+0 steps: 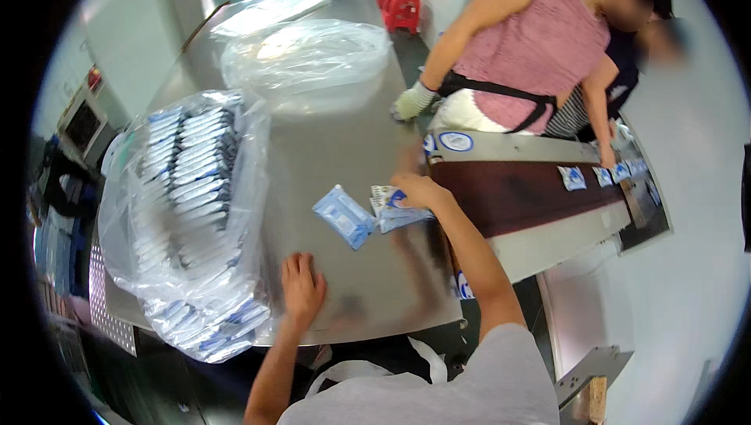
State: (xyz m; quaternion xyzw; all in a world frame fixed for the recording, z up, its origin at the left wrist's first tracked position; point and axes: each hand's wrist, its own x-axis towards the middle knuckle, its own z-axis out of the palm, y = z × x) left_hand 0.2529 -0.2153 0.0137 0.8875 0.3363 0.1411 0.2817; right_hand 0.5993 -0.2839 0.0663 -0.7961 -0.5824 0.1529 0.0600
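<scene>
On the metal table, my left hand lies palm down with its fingers stretched out, holding nothing. My right hand is at the table's right edge, its fingers closed over a small blue-and-white packet; part of the grip is hidden. Beneath that packet lies another light blue packet, partly covered. A separate flat blue packet rests just left of them. Left of my hands, a large clear plastic bag holds rows of similar packets.
A dark red conveyor belt adjoins the table's right side, with several packets at its far end. Clear plastic bags lie at the table's back. Beyond the belt, a co-worker in a pink top reaches toward packets; red stools stand behind.
</scene>
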